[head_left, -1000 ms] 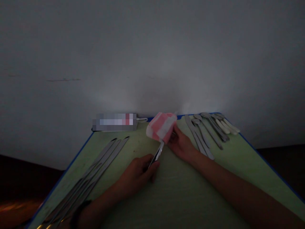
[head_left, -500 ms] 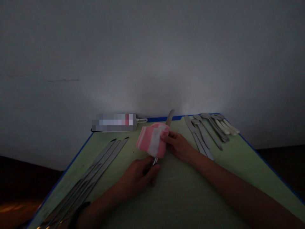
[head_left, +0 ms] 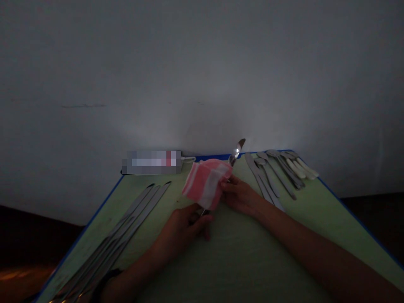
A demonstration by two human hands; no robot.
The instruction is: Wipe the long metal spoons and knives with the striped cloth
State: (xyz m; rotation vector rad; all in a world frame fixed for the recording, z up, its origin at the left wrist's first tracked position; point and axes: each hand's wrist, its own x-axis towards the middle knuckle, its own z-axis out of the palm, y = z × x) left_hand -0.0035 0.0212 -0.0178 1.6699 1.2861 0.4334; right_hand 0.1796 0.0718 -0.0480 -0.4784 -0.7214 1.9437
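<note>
A shiny metal table knife [head_left: 235, 154] slants up and away over the middle of the table, its blade tip showing beyond a cloth. My left hand [head_left: 189, 225] is closed around the near end, the handle. The pink and white striped cloth [head_left: 205, 183] is folded over the middle of the knife and hides that stretch. Pinching the cloth at its right side, my right hand [head_left: 238, 193] holds it around the knife; some of its fingers are behind the cloth.
Several knives [head_left: 126, 225] lie in slanted rows on the left of the green table [head_left: 246, 261]. To the right are spoons [head_left: 268, 172], more knives [head_left: 260, 181] and white-handled cutlery [head_left: 299, 168]. A blurred-out box [head_left: 153, 162] with a white loop stands at the back, near the wall.
The cloth has slid down the knife from near its tip toward my left hand, baring the blade end. Over the last half second the knife has tilted further right.
</note>
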